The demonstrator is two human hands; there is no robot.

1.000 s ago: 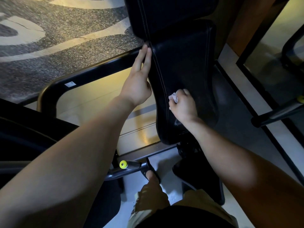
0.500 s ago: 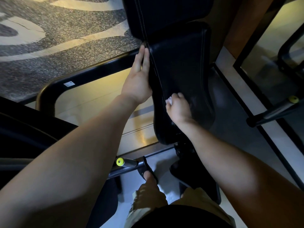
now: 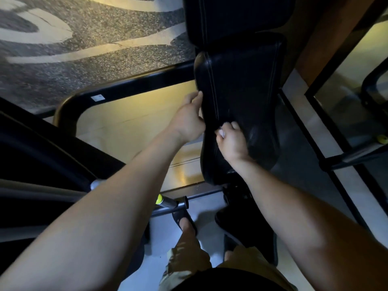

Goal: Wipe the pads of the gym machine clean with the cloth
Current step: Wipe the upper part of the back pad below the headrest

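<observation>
Dim gym seen from above: speckled dark floor (image 3: 84, 38) with pale curved stripes beyond the seat pad (image 3: 241, 97), and glossy yellowish tile (image 3: 126, 127) to the left of it. Black vinyl with pale stitching, narrowing at the waist and widening again toward the near end. Directly beyond its far end, a second black back pad (image 3: 235, 15), the two nearly touching.

Left hand (image 3: 186, 120) at the seat pad's left edge, about halfway along, fingers bent round the rim and gripping it, forearm stretching back toward the camera. Right hand (image 3: 233, 141) on top of the seat pad, just right of the left seam (image 3: 214, 91), clenched round a small white cloth (image 3: 221, 132). Only a crumpled corner of it showing between thumb and forefinger, pressed against the vinyl. Faint pale smears (image 3: 255, 131) on the surface just right of that hand.

Left of the seat pad, a curved black frame tube (image 3: 130, 89) carrying a small white sticker (image 3: 97, 98). Below and left of the seat pad's near end, a grey bar ending in a yellow-tipped handle (image 3: 159, 199). Far right of the seat pad, another yellow knob (image 3: 381, 140) on a dark bar. Nearer than the seat pad's near end, a foot in a dark sandal (image 3: 184, 221), and tan shorts (image 3: 189, 261) at the bottom edge.
</observation>
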